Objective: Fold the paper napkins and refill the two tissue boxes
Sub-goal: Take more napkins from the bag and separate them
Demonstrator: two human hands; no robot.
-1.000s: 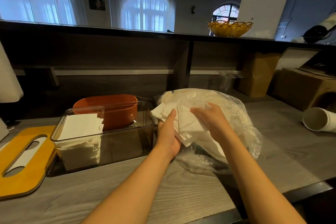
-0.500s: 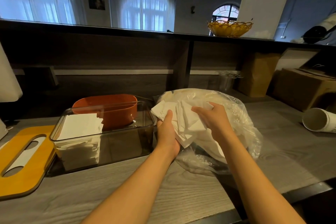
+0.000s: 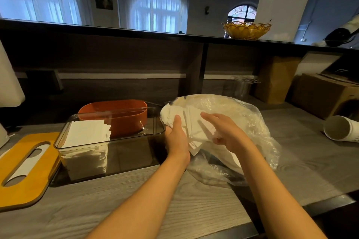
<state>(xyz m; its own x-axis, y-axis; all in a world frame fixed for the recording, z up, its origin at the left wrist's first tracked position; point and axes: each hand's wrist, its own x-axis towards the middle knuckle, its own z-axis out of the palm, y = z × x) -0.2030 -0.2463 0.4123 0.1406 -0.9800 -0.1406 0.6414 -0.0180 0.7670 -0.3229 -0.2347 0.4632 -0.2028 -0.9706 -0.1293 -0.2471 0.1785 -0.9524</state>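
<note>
Café or bar service counter: raised ledge (image 3: 136, 31), paper cups (image 3: 340, 129), cardboard boxes (image 3: 320, 95).

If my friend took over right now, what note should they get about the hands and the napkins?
Left hand: holds a bunch of napkins from underneath, at the mouth of the plastic bag.
Right hand: open, fingers resting on top of that bunch.
Clear box: a napkin stack fills only its left end. Its yellow lid lies off, to the left.
Orange box: behind the clear one; contents hidden.
Left: fold, fill both boxes, put the lid back.
</note>
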